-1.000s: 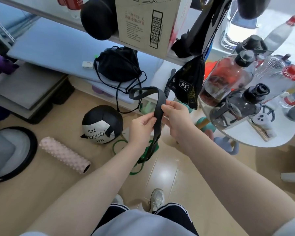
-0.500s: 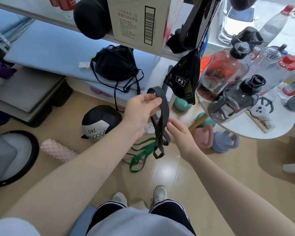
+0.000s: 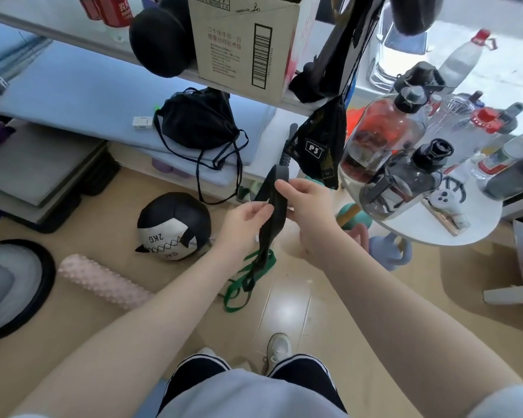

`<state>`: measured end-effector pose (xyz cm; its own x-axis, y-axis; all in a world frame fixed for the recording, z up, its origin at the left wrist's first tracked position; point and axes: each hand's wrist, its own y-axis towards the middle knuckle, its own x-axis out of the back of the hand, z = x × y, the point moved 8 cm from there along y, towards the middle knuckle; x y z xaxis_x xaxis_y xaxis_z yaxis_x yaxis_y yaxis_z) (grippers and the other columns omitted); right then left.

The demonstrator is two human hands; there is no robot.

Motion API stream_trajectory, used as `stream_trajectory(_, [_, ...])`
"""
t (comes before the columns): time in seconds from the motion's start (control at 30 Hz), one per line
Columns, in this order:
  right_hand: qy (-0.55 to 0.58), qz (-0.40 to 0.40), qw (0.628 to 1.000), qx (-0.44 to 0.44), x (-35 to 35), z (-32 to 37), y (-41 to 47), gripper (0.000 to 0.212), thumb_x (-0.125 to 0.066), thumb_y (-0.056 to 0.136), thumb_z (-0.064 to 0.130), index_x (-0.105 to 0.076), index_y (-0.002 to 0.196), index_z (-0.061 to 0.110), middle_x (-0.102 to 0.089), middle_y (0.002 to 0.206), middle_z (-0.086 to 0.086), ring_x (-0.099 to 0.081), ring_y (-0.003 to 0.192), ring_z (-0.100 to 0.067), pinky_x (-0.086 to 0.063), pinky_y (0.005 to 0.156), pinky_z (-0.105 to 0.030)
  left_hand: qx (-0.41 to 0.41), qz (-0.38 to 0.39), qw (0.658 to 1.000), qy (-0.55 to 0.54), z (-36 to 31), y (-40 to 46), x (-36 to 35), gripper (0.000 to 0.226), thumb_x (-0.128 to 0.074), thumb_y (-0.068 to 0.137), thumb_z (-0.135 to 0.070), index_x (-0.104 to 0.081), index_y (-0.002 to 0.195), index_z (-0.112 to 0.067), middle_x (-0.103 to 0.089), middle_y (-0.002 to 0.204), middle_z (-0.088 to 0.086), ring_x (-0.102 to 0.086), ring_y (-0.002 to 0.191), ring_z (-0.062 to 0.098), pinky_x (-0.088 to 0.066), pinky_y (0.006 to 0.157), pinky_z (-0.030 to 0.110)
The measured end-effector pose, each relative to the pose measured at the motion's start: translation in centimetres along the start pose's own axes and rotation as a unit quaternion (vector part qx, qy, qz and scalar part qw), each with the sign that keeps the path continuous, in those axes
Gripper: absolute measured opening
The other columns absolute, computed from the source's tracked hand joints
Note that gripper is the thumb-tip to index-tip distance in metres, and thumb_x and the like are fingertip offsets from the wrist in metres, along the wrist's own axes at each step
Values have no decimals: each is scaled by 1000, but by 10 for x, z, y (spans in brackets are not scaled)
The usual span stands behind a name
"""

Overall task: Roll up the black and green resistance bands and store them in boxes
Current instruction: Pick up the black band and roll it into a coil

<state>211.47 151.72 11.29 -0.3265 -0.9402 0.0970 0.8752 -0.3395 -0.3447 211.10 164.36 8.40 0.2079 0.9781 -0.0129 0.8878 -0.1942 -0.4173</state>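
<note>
While the green band is lying on the floor, both the left hand and the right hand are pinching the dangling black band.

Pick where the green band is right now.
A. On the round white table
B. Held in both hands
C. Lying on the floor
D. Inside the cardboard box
C: the green band lies loose on the floor below the black band, which both hands hold.
</note>
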Motion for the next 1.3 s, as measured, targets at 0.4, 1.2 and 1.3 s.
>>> stream_trajectory(0.4, [245, -37, 955, -162, -16, -40, -3, 14, -60, 90, 17, -56, 86, 4, -53, 79, -8, -52, 75, -19, -48, 68, -29, -106, -69, 986, 111, -1, -17, -3, 27, -60, 88, -14, -66, 113, -21, -67, 89, -12, -61, 83, -3, -48, 77, 14])
stream_trajectory(1.2, [-66, 38, 992, 100, 12, -21, -12, 23, -56, 90, 8, -69, 107, 17, -70, 95, 3, -64, 86, -6, -49, 77, -13, 18, -35, 991, -125, -24, 13, 6, 30, -52, 92, -3, -56, 121, -3, -69, 100, 9, -68, 90, 16, -57, 73, 22])
stream_trajectory(1.3, [-64, 89, 990, 93, 6, -15, -13, 27, -53, 90, 3, -69, 101, 22, -69, 88, 5, -64, 77, -1, -48, 65, -9, 20, -49, 992, -113, -20, 11, 10, 30, -52, 92, -3, -57, 121, -3, -70, 95, 6, -68, 88, 15, -56, 74, 24])
